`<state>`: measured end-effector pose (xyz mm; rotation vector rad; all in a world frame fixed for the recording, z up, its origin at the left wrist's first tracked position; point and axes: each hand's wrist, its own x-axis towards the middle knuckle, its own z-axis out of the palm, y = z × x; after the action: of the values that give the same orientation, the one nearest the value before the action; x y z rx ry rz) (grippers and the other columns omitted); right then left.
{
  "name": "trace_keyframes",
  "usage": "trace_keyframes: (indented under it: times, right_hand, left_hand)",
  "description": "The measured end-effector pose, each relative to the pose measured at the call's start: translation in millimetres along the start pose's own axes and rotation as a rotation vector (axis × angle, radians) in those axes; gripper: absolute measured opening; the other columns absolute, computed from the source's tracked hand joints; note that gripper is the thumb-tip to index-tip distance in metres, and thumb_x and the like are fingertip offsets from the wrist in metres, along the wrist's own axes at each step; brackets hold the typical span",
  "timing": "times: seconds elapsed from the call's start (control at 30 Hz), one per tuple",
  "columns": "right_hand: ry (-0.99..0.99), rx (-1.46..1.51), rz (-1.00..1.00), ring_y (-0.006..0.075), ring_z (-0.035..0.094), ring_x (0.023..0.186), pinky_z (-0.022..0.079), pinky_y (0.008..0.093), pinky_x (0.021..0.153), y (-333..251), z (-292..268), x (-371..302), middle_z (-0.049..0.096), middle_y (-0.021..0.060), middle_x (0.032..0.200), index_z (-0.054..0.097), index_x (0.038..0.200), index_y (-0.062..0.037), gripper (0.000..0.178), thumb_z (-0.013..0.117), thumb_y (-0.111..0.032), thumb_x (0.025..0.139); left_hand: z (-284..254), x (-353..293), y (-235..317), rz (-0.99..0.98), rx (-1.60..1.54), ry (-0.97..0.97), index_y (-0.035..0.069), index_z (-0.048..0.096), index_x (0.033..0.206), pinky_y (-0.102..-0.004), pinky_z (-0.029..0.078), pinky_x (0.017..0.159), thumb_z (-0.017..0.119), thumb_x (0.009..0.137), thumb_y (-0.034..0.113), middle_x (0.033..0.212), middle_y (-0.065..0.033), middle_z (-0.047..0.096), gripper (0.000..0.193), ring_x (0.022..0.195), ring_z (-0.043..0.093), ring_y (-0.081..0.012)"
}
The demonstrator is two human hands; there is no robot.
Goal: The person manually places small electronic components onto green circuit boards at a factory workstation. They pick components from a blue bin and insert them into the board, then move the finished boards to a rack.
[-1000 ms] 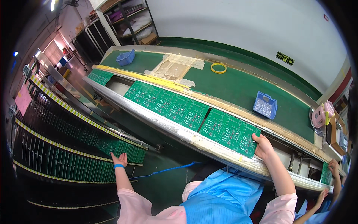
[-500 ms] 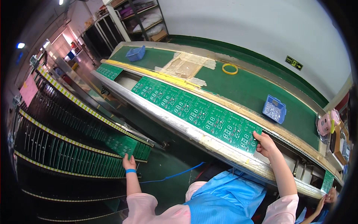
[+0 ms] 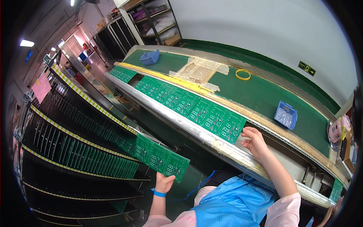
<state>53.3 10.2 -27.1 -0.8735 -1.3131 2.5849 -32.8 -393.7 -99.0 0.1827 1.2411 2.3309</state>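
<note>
My left hand [image 3: 165, 184], with a blue band at the wrist, grips the lower edge of a green circuit board [image 3: 160, 157] printed with white digit outlines. The board's far end still overlaps the slots of the black rack [image 3: 81, 151] at left. My right hand [image 3: 255, 143] is beside the right end of a row of similar circuit boards [image 3: 181, 102] lying on the conveyor line [image 3: 172, 116]. Its fingers are apart and hold nothing; whether a fingertip touches the last board's edge is hard to tell.
Behind the line runs a green bench top [image 3: 261, 94] with a yellow tape roll [image 3: 242, 74], a blue bin of small clear parts [image 3: 285, 114] and another blue bin [image 3: 149, 57]. Another person's hand [image 3: 334, 208] is at the far right, near another board [image 3: 335, 190].
My left hand has drawn a circuit board out of the rack toward the right. The row on the line has slid left, narrowing its gap, and my right hand's pinch has loosened.
</note>
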Motion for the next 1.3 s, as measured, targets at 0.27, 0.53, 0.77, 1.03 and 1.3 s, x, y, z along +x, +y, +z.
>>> trace_keyframes:
  times: [0.27,0.53,0.77,1.03,1.3]
  right_hand:
    - [-0.44,-0.104,-0.118,0.0202,0.061,0.111,0.05,0.0374,0.098,34,48,-102,0.054,0.0128,0.135,0.042,0.14,-0.0055,0.057,0.07,-0.012,0.091]
    - [0.119,0.181,-0.001,0.0274,0.069,0.097,0.058,0.0463,0.088,-14,-71,-100,0.068,0.0129,0.111,0.059,0.118,-0.001,0.029,0.065,-0.008,0.091]
    - [0.275,0.246,-0.014,0.0274,0.066,0.101,0.055,0.045,0.093,1,-137,-85,0.065,0.0129,0.115,0.056,0.122,-0.0005,0.028,0.06,-0.008,0.095]
    - [0.295,0.226,0.027,0.0281,0.066,0.101,0.053,0.0467,0.094,-1,-146,-81,0.065,0.0141,0.117,0.055,0.124,0.0008,0.029,0.055,-0.012,0.098]
    - [0.302,0.202,0.029,0.0279,0.064,0.105,0.051,0.0463,0.097,0,-148,-84,0.064,0.0128,0.118,0.054,0.126,-0.0008,0.03,0.056,-0.013,0.098]
  left_hand:
    - [140,-2,-17,0.059,0.402,-0.414,-0.002,0.054,0.128,-0.0359,0.051,0.094,0.083,0.072,-0.002,0.124,-0.0131,0.061,0.063,0.109,0.062,-0.0216]
    - [24,87,-11,-0.164,0.168,0.145,0.004,0.061,0.11,-0.0374,0.056,0.079,0.063,0.095,0.027,0.105,-0.0125,0.068,0.028,0.093,0.067,-0.0262]
    - [-232,143,24,-0.029,-0.3,0.945,-0.006,0.029,0.145,-0.0362,0.056,0.094,0.081,0.065,0.067,0.137,-0.0146,0.047,0.119,0.111,0.059,-0.0284]
    - [-253,148,42,-0.113,-0.314,1.05,-0.005,0.042,0.138,-0.0329,0.06,0.086,0.07,0.072,0.073,0.132,-0.0125,0.052,0.107,0.104,0.063,-0.0271]
    - [-280,137,19,0.071,-0.187,1.034,-0.004,0.045,0.135,-0.0353,0.057,0.09,0.074,0.081,0.055,0.125,-0.0122,0.055,0.085,0.103,0.063,-0.0256]
